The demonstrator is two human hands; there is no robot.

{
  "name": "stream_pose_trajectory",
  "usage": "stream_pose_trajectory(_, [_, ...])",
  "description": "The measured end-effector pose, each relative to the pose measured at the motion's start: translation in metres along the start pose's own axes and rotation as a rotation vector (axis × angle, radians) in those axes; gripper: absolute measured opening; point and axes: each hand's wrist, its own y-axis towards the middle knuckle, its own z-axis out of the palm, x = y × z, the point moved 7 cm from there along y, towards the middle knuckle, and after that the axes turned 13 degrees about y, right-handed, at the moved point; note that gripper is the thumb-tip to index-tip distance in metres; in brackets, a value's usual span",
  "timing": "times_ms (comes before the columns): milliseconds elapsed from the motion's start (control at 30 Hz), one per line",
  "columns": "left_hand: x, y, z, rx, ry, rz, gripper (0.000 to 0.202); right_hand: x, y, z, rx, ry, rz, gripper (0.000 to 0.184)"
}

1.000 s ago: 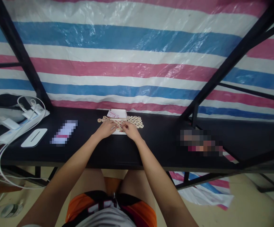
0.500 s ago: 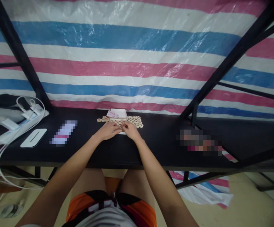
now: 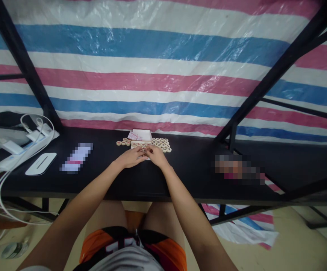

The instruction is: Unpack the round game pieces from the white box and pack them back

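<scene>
In the head view a small white box (image 3: 132,143) with round cream xiangqi pieces in it sits on the black table. My left hand (image 3: 131,157) reaches over its near left part, fingers stretched out and thumb apart, fingertips at the pieces. From the right comes my right hand (image 3: 155,155), its fingers bent and drawn together at the box; what is between them is hidden. Both sets of fingertips nearly meet. Loose xiangqi pieces (image 3: 160,141) lie in a cluster right of the box, and a few more pieces (image 3: 123,143) lie to its left.
Behind the box is a white lid (image 3: 143,134) with a pinkish paper (image 3: 134,136). Leftward on the black table (image 3: 141,184) lie a blurred-out phone-like thing (image 3: 76,158), a white flat device (image 3: 41,164) and a power strip (image 3: 29,145) with cables. Black frame bars (image 3: 261,90) stand right.
My left fingers have shifted slightly at the box, and a little more of its contents shows. My right hand stays almost in place. The loose pieces look unchanged.
</scene>
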Motion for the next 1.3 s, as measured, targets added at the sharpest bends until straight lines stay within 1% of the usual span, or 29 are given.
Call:
stream_pose_trajectory(233, [0.003, 0.001, 0.002, -0.035, 0.000, -0.035, 0.044, -0.003, 0.000, 0.000, -0.009, -0.009, 0.025, 0.016])
stream_pose_trajectory(600, [0.000, 0.003, 0.005, -0.038, -0.018, 0.024, 0.044, 0.001, 0.000, 0.000, 0.002, 0.015, 0.009, 0.015])
stream_pose_trajectory(867, [0.002, 0.003, 0.004, -0.065, -0.047, 0.010, 0.047, -0.001, 0.000, 0.000, -0.007, 0.004, 0.024, 0.015])
stream_pose_trajectory(1033, [0.002, 0.004, 0.007, -0.058, -0.012, 0.019, 0.045, -0.001, 0.000, 0.003, 0.012, 0.000, 0.025, 0.016])
stream_pose_trajectory(1200, [0.000, 0.005, 0.010, -0.058, 0.042, 0.038, 0.049, -0.001, -0.001, 0.002, 0.006, -0.001, 0.019, 0.017])
stream_pose_trajectory(1300, [0.000, 0.005, 0.010, -0.067, 0.047, 0.035, 0.048, 0.000, -0.001, 0.002, 0.008, 0.015, 0.025, 0.018])
